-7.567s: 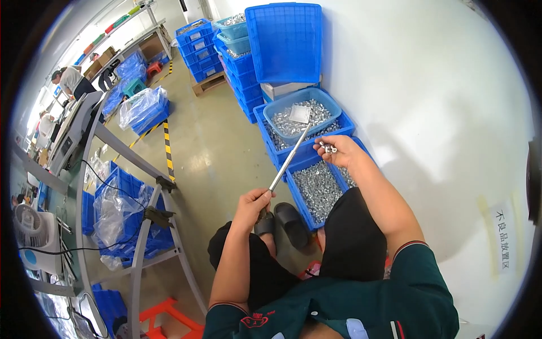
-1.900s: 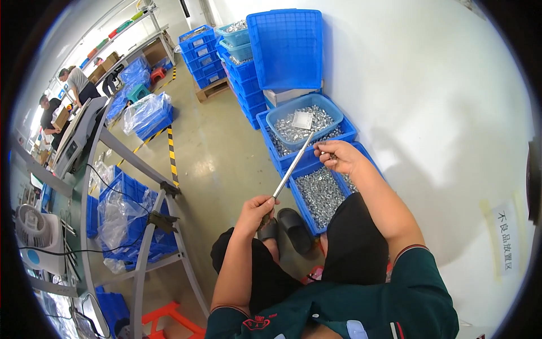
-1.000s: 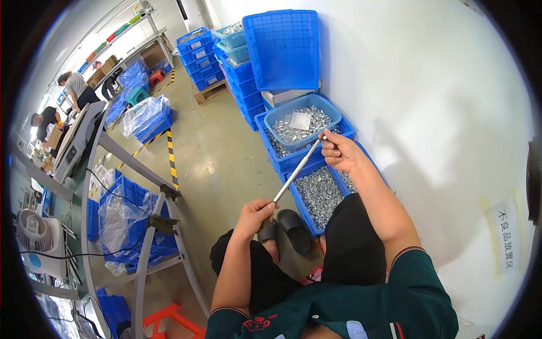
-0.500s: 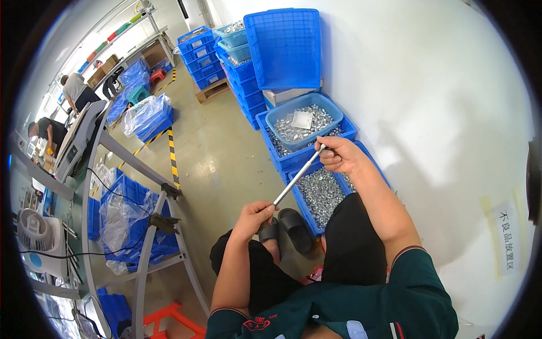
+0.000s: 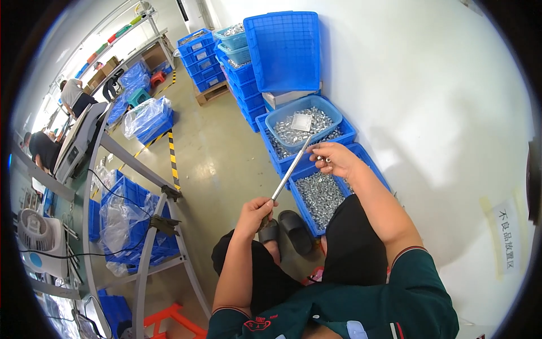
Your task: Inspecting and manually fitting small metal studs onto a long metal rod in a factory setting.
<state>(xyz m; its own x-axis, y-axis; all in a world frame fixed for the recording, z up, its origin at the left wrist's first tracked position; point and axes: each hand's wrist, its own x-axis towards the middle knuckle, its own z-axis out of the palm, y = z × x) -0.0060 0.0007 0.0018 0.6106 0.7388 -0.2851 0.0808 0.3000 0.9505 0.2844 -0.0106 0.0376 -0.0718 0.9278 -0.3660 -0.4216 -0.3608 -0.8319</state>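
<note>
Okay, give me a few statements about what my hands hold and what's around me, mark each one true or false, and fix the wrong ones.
1. The left hand grips a slim metal rod. True.
2. The right hand holds nothing. False: it holds small metal pieces.
3. A white card lies inside the light-blue tub. True.
4. The light-blue tub stands directly on the floor. False: it sits in a larger blue crate.
5. Yellow-and-black tape runs along part of the floor. True.
6. The sandals are bright white. False: they are dark.
</note>
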